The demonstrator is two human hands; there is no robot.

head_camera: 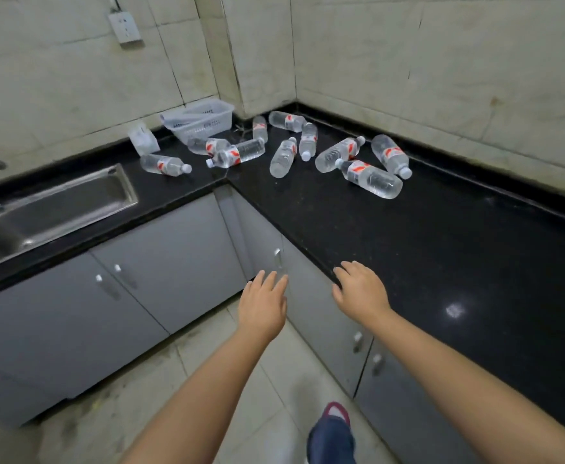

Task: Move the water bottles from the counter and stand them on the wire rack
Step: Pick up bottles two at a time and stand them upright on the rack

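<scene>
Several clear water bottles with red and white labels lie on their sides in the inner corner of the black L-shaped counter (442, 249). One bottle (371, 178) lies nearest, another (391, 156) just behind it, one (283, 157) in the middle, and one (165, 165) near the sink. My left hand (263, 306) reaches forward over the floor with straight fingers and holds nothing. My right hand (361, 289) hovers at the counter's front edge, fingers relaxed, also empty. Both hands are well short of the bottles. No wire rack is in view.
A white plastic basket (204, 120) sits tilted at the back wall beside a small white packet (143, 139). A steel sink (53, 209) with a tap is set in the left counter. Grey cabinet doors (160, 262) run below. My foot in a slipper (333, 430) stands on the tiled floor.
</scene>
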